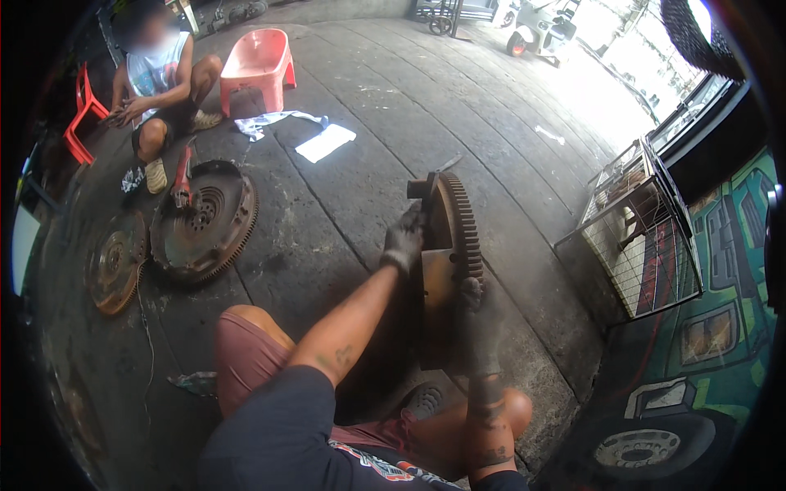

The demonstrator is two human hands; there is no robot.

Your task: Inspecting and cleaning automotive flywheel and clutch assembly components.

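A heavy rusty flywheel (459, 214) with a toothed rim stands tilted on its edge in front of me, seen almost edge-on. My left hand (404, 237), in a dark grey work glove, is closed on its inner side, below a small dark metal block (419, 189). My right hand (473, 301), also gloved, is closed against the near end of the toothed rim. The fingertips of both hands are partly hidden. Below the teeth shows a smoother brownish metal face (438, 282). A thin blade-like piece (449, 164) sticks out past the flywheel's far end.
Left on the floor lie another flywheel (237, 245) with a red angle grinder (183, 182) on it, and a rusty disc (116, 266). Beyond sit a person (160, 78), a pink plastic chair (255, 69) and white paper (326, 143). A wire cage (626, 237) stands right.
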